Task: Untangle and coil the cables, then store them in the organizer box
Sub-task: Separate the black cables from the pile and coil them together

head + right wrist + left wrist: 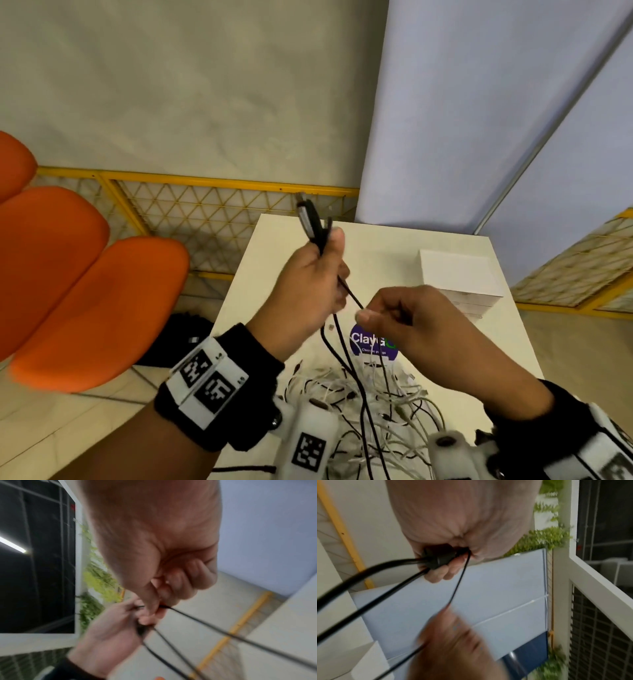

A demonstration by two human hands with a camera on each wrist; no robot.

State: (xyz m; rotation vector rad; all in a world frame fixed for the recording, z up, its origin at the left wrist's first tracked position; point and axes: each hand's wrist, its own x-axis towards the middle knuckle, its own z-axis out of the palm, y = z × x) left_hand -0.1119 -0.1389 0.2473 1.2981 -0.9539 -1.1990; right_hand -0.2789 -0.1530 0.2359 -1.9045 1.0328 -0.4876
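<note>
My left hand (313,270) is raised above the white table (496,335) and grips a bundle of black cable (346,346) loops, with the plug end (308,219) sticking up out of the fist. In the left wrist view the fingers (443,572) curl round the thick black cable (368,572). My right hand (397,313) is just to the right and pinches a thin strand of the same black cable (205,624) between thumb and forefinger. The strands hang down into a tangled heap of white and black cables (383,404) on the table. A white box (459,277) stands at the table's far right.
A purple round sticker (371,342) lies on the table under my hands. Orange chair seats (68,274) stand to the left, a black bag (181,339) on the floor beside the table. A yellow mesh fence (212,212) and a pale blue panel (479,120) lie behind.
</note>
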